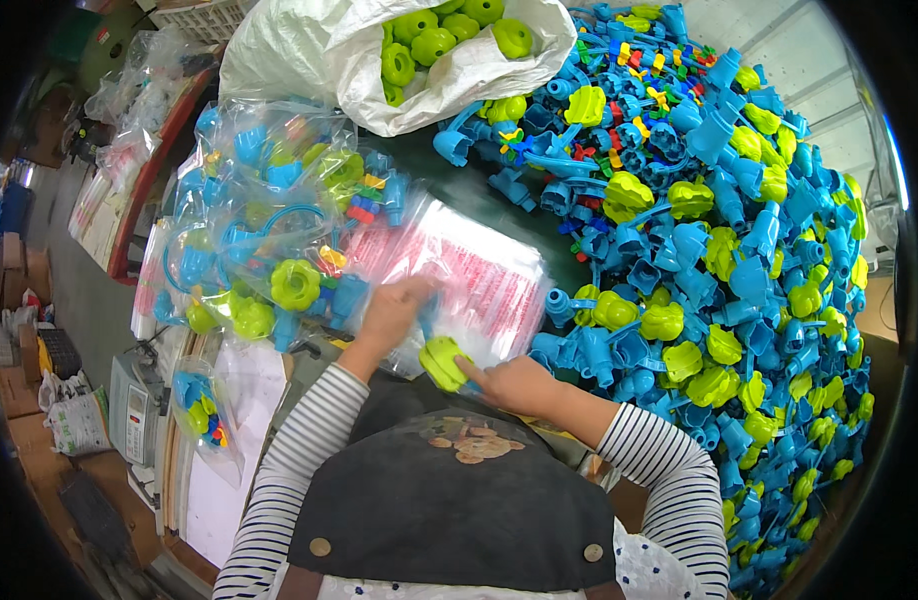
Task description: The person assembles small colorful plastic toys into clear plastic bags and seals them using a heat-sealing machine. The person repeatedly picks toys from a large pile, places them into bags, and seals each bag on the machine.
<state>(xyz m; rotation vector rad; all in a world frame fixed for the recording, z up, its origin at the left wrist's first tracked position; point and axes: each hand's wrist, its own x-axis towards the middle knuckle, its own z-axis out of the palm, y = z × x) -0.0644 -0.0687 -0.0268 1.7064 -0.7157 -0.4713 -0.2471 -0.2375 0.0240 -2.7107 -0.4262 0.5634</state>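
My right hand point(515, 381) holds a lime-green flower-shaped plastic part point(445, 363) near the table edge, with a blue piece beside it. My left hand point(393, 315) is closed on what looks like the edge of a clear plastic bag; blur hides its exact grip. Under and beyond both hands lies a stack of clear bags with red print point(478, 277). Filled clear bags point(256, 217) with blue, green and small coloured parts are heaped left of my left hand. To the right spreads a large pile of blue plastic parts point(684, 255) mixed with lime-green ones.
A white woven sack point(294, 56) of lime-green parts point(433, 45) stands at the back. One filled bag point(204, 420) lies on a white board point(230, 465) at the left, beside a grey scale point(134, 416). A red-edged table point(140, 195) with plastic bags stands farther left.
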